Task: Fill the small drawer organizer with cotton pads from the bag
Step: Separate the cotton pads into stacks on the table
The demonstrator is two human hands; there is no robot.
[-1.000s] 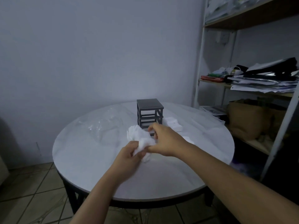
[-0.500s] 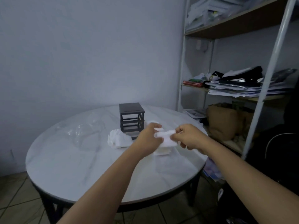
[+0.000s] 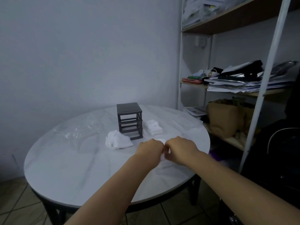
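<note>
A small dark grey drawer organizer (image 3: 129, 120) stands toward the back of the round white table (image 3: 78, 172), its frame slots showing no drawers. A loose heap of white cotton pads (image 3: 118, 142) lies at its front left, and a neat white stack of pads (image 3: 153, 127) sits at its right. My left hand (image 3: 150, 150) and my right hand (image 3: 180, 149) are side by side in front of the organizer, knuckles almost touching, both closed on a small white bunch of cotton pads (image 3: 161, 140) that is mostly hidden between them.
A crumpled clear plastic bag (image 3: 78, 132) lies on the table's left. A metal shelf rack (image 3: 263, 88) stands close on the right, loaded with papers, a brown bag (image 3: 225, 117) and dark items. Tiled floor shows below the table edge.
My hands left the loose heap and shifted right, holding a few pads between them. They were apart half a second ago and have now drawn together. The view has also swung.
</note>
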